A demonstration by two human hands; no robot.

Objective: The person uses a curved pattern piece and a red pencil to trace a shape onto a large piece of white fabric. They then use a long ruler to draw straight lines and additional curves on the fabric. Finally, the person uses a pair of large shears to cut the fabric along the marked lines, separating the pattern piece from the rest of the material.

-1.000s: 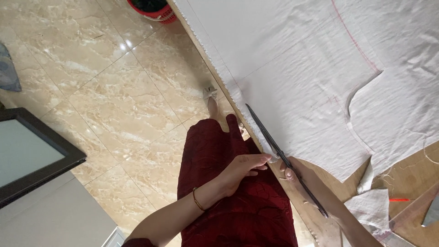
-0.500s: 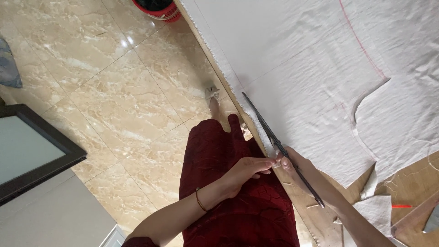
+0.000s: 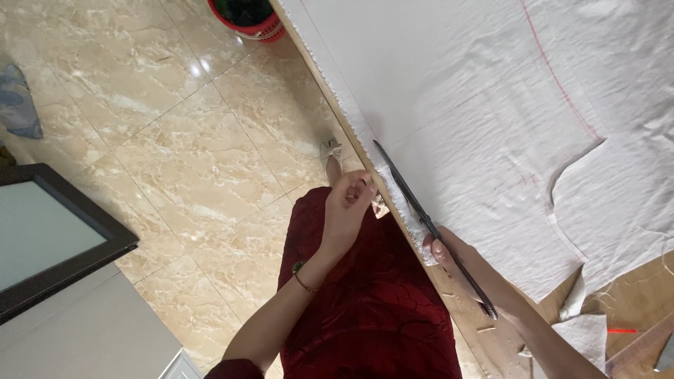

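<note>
Left hand (image 3: pixel 345 210) has moved up along frayed cloth edge, grip pinching white fabric (image 3: pixel 491 126) at surface rim. Scissors (image 3: pixel 428 224) advanced along same edge — right hand (image 3: pixel 449 256) grip closed on handles. Cut progressing, fabric flat on surface (image 3: pixel 491 337).

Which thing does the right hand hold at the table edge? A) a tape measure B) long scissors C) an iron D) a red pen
B: the right hand grips long dark scissors whose blades lie along the frayed edge of the white cloth, while the left hand pinches that edge just beside the blades.
</note>
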